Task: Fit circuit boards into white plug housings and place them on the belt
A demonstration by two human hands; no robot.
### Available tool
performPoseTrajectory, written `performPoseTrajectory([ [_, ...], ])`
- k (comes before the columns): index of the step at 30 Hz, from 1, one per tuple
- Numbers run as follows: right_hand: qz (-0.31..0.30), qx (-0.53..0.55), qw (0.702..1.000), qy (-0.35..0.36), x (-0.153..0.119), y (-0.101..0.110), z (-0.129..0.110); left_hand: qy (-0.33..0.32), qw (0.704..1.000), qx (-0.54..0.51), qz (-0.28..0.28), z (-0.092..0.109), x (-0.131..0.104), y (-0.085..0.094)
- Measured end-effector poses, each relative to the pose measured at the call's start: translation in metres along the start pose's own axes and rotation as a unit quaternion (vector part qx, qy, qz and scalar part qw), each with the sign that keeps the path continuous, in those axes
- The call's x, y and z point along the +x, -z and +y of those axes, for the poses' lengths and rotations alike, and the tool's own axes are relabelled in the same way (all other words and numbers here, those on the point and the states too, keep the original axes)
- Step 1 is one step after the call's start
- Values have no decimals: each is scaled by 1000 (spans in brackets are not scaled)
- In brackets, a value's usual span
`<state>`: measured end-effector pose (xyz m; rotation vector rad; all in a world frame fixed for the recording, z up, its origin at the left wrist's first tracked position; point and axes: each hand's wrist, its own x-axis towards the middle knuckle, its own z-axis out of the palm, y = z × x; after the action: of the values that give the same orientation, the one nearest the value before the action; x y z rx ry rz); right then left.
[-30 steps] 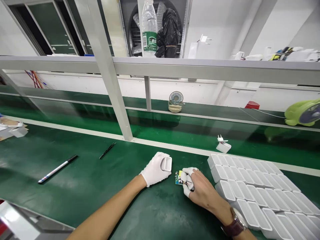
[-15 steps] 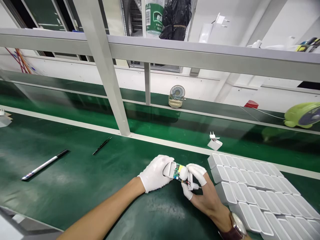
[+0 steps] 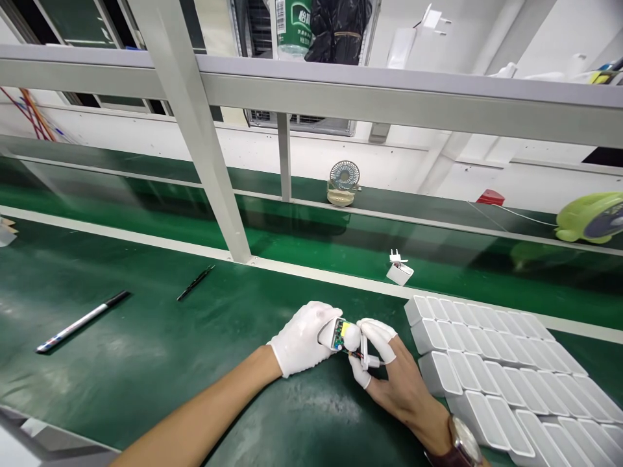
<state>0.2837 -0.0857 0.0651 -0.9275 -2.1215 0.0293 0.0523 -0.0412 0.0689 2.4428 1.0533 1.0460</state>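
My left hand (image 3: 304, 340), in a white glove, is closed around a white plastic charger housing (image 3: 328, 333). From the housing's open right end sticks a circuit board (image 3: 339, 333) with a yellow part and a round white blob. My right hand (image 3: 384, 353), with white covers on its fingers, pinches the white plug end cap (image 3: 365, 353) at the board's right side. Thin wires show between board and cap. Part of the board sits inside the housing, and the left fingertips' undersides are hidden.
Rows of white open housings (image 3: 491, 370) stand at right. A white plug adapter (image 3: 400, 272) rides on the green belt (image 3: 311, 243) beyond the table edge. A marker (image 3: 82, 322) and black tweezers (image 3: 195, 283) lie at left. A grey frame post (image 3: 204, 149) rises behind.
My right hand has moved slightly left with the cap, and more of the board is now inside the housing. The plug adapter on the belt has shifted left.
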Motion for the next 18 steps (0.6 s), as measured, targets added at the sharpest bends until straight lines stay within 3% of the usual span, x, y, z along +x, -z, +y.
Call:
performPoseTrajectory([
  [18,-2,-32,999,7,0,-2,-3,-48,999,1,21,0,1,-3],
])
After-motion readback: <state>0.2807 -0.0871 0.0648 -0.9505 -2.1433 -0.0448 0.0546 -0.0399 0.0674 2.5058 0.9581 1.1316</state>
